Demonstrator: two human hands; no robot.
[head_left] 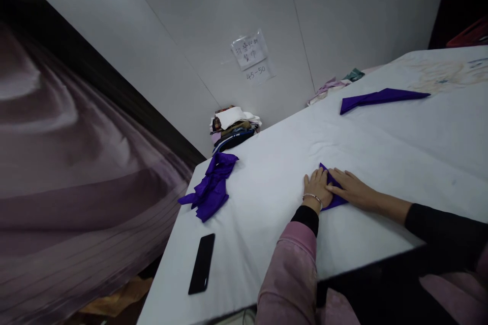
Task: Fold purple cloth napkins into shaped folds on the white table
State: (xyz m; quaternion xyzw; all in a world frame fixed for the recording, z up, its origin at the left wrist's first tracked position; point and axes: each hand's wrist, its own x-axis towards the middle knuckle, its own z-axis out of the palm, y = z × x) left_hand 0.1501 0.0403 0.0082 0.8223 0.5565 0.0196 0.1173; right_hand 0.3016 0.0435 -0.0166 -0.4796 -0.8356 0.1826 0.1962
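Observation:
A small folded purple napkin lies on the white tabletop, its pointed tip showing above my fingers and its lower part between my hands. My left hand, with a bracelet at the wrist, rests flat over the napkin's left side, fingers stretched out. From the right, my right hand lies on the napkin with its fingers extended and its thumb reaching toward my left hand. Much of the napkin is hidden under both hands. Farther back to the right sits another purple napkin, folded long and narrow. A crumpled pile of purple cloth is at the left.
A black phone lies near the table's left edge. Behind the white-covered table are a stack of folded clothes and more cloths. A handwritten sign hangs on the grey wall. A draped curtain is at the left.

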